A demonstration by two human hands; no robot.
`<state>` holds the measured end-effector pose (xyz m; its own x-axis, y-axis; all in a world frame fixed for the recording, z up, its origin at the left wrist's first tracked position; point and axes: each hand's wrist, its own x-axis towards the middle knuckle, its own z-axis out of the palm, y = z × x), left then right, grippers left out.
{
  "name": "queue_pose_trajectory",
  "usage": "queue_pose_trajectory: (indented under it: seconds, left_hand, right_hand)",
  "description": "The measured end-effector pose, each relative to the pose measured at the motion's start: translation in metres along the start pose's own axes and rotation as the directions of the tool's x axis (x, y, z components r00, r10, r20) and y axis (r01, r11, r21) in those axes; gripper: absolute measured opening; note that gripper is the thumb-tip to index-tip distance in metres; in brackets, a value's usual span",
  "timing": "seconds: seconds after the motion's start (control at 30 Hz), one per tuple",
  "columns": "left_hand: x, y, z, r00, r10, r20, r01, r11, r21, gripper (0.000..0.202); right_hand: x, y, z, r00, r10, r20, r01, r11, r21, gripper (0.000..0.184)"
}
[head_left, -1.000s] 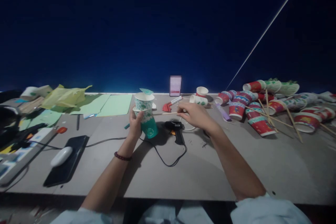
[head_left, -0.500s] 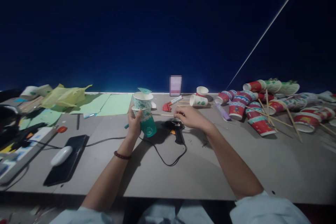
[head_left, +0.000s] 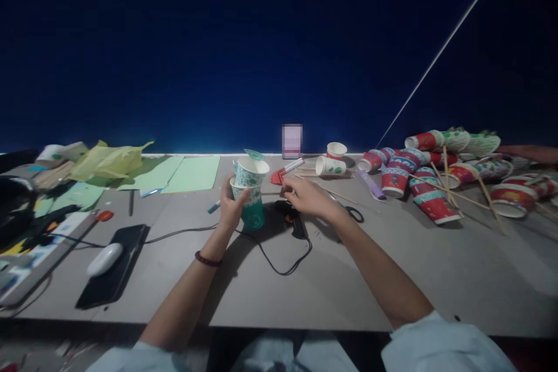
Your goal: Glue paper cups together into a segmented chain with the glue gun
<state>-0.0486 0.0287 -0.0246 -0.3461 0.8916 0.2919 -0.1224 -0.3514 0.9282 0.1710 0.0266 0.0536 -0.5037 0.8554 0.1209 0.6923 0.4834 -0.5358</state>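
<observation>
My left hand (head_left: 231, 209) is wrapped round joined paper cups, a white one with a green pattern (head_left: 250, 173) above a teal one (head_left: 253, 212). A patterned paper piece (head_left: 254, 155) sticks up from the top rim. The cups stand nearly upright above the table. To their right, my right hand (head_left: 303, 195) has its fingers pinched together; what they hold, if anything, is hidden. Directly beneath that hand lies a black glue gun (head_left: 298, 225) with its cord. A marker (head_left: 214, 207) lies left of the cups.
Red and patterned cups (head_left: 436, 203) with wooden sticks crowd the right side. Scissors (head_left: 355, 214) lie behind my right forearm. Green paper (head_left: 192, 173), a phone (head_left: 113, 273), and a power strip (head_left: 47, 256) are on the left. Another person's hand (head_left: 532, 154) reaches in at far right.
My left hand has shifted slightly right, and the cups have turned more upright. My right hand has moved a little left; the stick seen between it and the cups is now hard to see.
</observation>
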Motion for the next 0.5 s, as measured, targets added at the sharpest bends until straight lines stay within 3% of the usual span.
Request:
queue_pose_trajectory:
  seconds: [0.13, 0.5]
  left_hand:
    - [0.0, -0.002, 0.002, 0.998, -0.047, -0.029, 0.046, 0.998, -0.044, 0.061]
    - [-0.001, 0.0, 0.003, 0.995, -0.004, -0.098, 0.003, 1.0, -0.015, 0.05]
  right_hand:
    - [0.0, 0.001, -0.001, 1.0, 0.004, 0.005, -0.005, 0.998, 0.058, 0.006]
    - [0.004, -0.001, 0.014, 1.0, 0.025, 0.006, -0.025, 0.978, 0.205, 0.006]
